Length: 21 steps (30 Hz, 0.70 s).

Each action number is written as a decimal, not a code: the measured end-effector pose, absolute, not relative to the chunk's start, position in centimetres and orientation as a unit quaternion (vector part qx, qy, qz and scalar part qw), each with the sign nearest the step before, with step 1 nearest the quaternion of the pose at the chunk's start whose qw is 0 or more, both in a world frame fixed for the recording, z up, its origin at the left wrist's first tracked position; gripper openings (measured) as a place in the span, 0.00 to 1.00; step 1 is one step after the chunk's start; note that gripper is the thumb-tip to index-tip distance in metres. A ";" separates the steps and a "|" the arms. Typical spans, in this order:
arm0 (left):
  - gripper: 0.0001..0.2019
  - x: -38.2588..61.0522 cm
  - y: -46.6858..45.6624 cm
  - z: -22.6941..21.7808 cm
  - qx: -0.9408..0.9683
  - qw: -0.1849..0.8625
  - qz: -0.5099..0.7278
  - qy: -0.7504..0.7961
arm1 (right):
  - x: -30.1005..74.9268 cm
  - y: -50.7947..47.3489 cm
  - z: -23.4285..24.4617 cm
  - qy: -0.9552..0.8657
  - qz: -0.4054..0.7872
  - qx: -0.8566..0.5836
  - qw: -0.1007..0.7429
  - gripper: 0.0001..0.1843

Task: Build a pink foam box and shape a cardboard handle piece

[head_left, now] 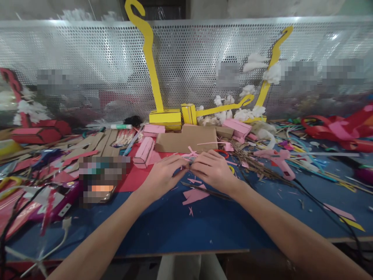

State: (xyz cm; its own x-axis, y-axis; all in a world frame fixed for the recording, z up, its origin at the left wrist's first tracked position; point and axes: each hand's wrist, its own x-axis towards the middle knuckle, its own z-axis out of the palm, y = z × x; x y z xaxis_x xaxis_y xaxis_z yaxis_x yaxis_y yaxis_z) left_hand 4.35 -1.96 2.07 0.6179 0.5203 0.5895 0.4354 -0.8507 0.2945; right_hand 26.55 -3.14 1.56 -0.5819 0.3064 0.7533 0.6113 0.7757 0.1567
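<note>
My left hand (163, 175) and my right hand (212, 169) meet fingertip to fingertip over the blue table top (175, 225). Between the fingers both pinch a small pink paper piece (187, 163); its exact shape is hidden by the fingers. Pink paper scraps (194, 195) lie just below the hands, with a thin dark stick (204, 189) across them. A red sheet (132, 177) lies under my left wrist. Behind the hands sit a brown cardboard piece (186, 140) and a pink paper box (143, 152).
A pink glue gun (278, 160) with a black cable lies to the right. Yellow cardboard shapes (151, 66) with white cotton stand against the perforated metal screen (72, 66). Red paper forms (37, 132) and cables crowd the left; red ribbon (344, 130) lies at the right.
</note>
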 end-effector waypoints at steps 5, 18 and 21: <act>0.03 4.5 -2.1 2.2 0.897 0.053 0.329 0.291 | 26.4 -3.2 1.6 -0.861 -0.223 -0.267 0.372 0.10; 0.06 4.6 -2.5 2.4 0.881 0.101 0.314 0.338 | 26.2 -3.0 1.5 -0.845 -0.139 -0.294 0.424 0.07; 0.07 4.2 -1.9 2.6 0.865 0.059 0.340 0.365 | 26.1 -3.0 1.4 -0.834 -0.100 -0.311 0.445 0.05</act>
